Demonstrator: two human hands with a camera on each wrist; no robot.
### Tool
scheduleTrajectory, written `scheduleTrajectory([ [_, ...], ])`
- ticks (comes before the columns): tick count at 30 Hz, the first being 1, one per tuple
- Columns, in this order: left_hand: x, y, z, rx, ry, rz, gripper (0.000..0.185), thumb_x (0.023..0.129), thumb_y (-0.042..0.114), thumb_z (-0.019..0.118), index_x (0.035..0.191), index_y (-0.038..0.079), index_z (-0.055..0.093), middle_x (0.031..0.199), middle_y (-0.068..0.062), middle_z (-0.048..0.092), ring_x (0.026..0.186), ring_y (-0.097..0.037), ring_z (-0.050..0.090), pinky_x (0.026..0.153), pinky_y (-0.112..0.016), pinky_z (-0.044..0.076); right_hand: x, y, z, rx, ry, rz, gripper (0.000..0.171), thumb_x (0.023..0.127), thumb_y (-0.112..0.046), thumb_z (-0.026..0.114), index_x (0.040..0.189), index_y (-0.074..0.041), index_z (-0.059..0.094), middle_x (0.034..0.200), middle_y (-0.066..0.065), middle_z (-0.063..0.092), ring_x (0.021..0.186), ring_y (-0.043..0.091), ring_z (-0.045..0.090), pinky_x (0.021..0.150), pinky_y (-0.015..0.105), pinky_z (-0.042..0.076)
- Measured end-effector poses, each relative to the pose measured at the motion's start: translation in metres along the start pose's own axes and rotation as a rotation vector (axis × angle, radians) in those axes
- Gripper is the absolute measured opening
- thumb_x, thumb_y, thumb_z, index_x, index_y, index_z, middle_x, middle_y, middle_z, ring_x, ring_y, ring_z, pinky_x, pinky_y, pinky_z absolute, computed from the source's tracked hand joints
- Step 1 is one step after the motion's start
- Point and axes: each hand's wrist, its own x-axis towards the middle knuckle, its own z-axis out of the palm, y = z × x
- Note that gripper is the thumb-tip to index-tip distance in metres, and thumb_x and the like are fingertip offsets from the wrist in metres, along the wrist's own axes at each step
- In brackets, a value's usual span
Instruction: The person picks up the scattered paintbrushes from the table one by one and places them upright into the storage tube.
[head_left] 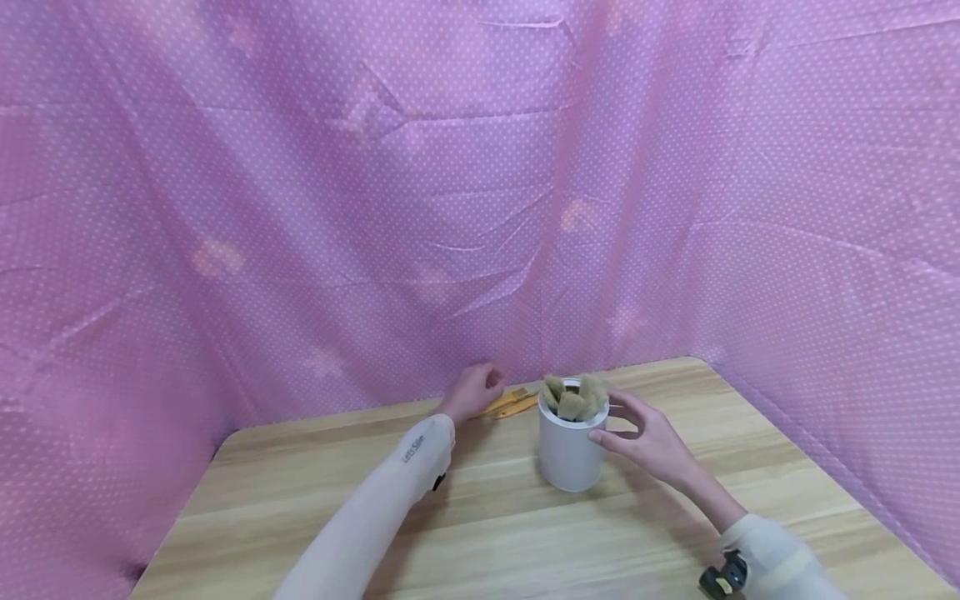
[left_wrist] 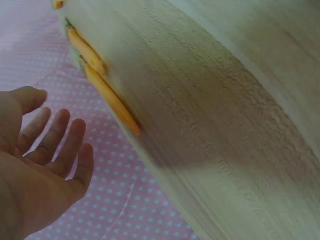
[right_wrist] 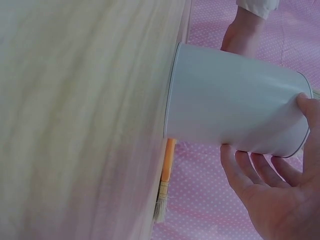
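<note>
A white cylindrical can [head_left: 570, 458] stands upright on the wooden table, several tan, bristly brush heads [head_left: 572, 406] poking out of its top. My right hand [head_left: 651, 440] holds it near the rim, thumb on one side and fingers on the other, as the right wrist view also shows. Flat brushes with orange handles [head_left: 516, 408] lie behind the can by the table's back edge. Just left of them, my left hand [head_left: 472, 392] hovers with loosely bent fingers and holds nothing. In the left wrist view, two orange handles [left_wrist: 112, 102] lie beyond its fingertips.
The light wood table [head_left: 315, 492] reaches back to a pink dotted cloth [head_left: 420, 208], which hangs behind it and along both sides. Dark camera mounts [head_left: 726, 575] sit on the wrists, over pale sleeves.
</note>
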Motion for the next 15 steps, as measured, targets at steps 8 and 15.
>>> scheduleTrajectory([
  [8,0.010,-0.012,0.012,0.117,-0.060,-0.101,0.023,0.097,0.019,0.070,0.117,0.008,0.073,0.111,-0.004,0.069,0.100,-0.021,0.063,0.088,-0.039,0.053,0.003,0.000,0.001,-0.001,0.015,-0.016,0.066,0.088,-0.012,0.082,0.145,-0.004,0.050,0.142,0.015,0.054,0.126,0.037,0.053,0.089,0.036,0.056],
  [15,0.015,-0.021,0.019,0.181,-0.078,-0.118,0.006,0.094,0.019,0.073,0.091,0.016,0.078,0.088,0.005,0.068,0.079,-0.014,0.061,0.078,-0.036,0.053,0.007,0.000,0.004,0.009,0.000,-0.013,0.065,0.089,-0.010,0.081,0.146,-0.003,0.049,0.143,0.016,0.052,0.127,0.038,0.052,0.090,0.037,0.056],
])
